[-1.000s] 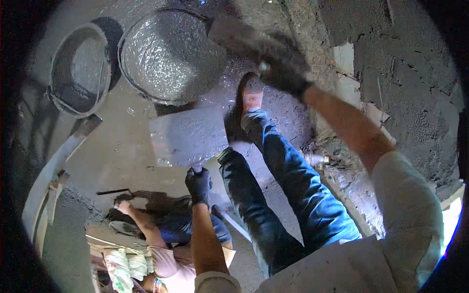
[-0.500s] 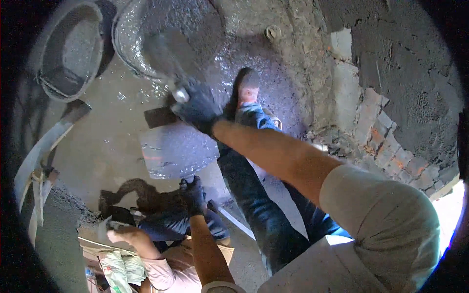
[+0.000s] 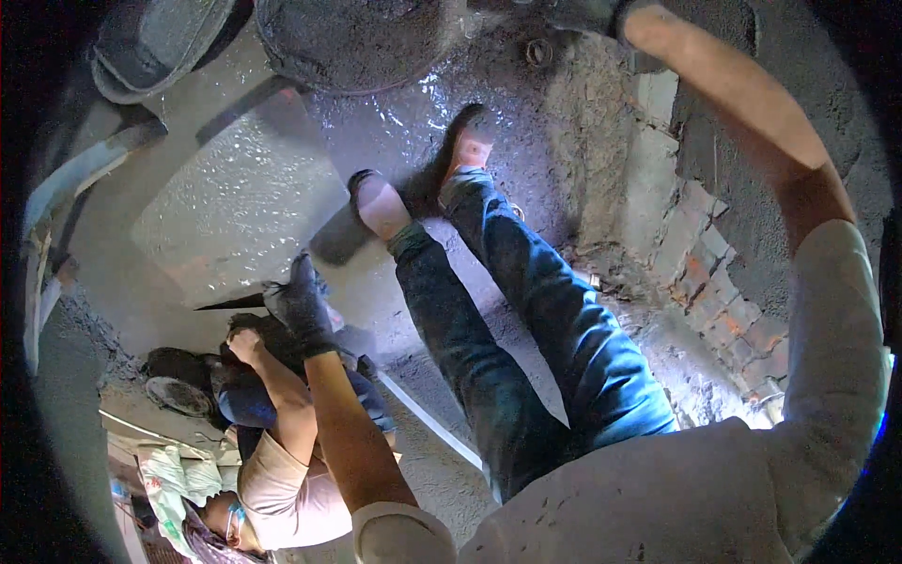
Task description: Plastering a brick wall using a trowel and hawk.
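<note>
My left hand [image 3: 299, 305], in a dark glove, grips the near edge of a flat grey board [image 3: 246, 193]. The board's top is wet and speckled with mortar, and its far left edge is raised over the floor. My right hand [image 3: 592, 15], also gloved, is at the upper edge of the view beside the grey plastered wall [image 3: 799, 122], arm outstretched. It carries a trowel, though the fingers and blade are mostly cut off or lost in the dark. A wide round tub [image 3: 348, 89] of mortar lies beyond the board.
A black basin [image 3: 141, 89] stands at the far left. Close to my left arm crouches another person [image 3: 282, 489], whose hand [image 3: 246, 344] is near the board. Exposed bricks [image 3: 723, 305] edge the plaster at right. Curved pale strips [image 3: 75, 183] lean at left; sacks [image 3: 178, 484] lie behind the person.
My right hand has swung from above the tub, where it held the trowel, up and right toward the wall. My left hand and the board have moved left, and the board looks larger.
</note>
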The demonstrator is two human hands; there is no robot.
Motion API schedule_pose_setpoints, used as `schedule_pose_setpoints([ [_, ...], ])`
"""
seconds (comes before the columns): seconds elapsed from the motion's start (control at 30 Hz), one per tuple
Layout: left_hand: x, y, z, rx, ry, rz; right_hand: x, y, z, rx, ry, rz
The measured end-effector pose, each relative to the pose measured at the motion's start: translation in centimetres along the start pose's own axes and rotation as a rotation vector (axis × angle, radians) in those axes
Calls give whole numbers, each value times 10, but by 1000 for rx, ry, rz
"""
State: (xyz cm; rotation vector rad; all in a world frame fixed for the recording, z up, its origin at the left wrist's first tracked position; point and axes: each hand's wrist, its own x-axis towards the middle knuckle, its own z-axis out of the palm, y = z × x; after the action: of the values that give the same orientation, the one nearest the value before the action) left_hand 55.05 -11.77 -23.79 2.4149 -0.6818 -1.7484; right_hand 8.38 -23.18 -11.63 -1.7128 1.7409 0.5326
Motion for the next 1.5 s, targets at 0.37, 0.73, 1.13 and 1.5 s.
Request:
schedule_pose_setpoints([
  [0.37, -41, -33, -21, -174, -206, 82, 71, -64, 138, 1426, -330, 418],
  [0.73, 26, -51, -38, 447, -327, 329, 56, -85, 173, 1319, 5, 171],
  [1.13, 96, 94, 116, 957, -444, 849, -34, -138, 167, 732, 391, 230],
  [1.5, 18, 109, 150, 698, -369, 462, -181, -122, 162, 1022, 662, 558],
])
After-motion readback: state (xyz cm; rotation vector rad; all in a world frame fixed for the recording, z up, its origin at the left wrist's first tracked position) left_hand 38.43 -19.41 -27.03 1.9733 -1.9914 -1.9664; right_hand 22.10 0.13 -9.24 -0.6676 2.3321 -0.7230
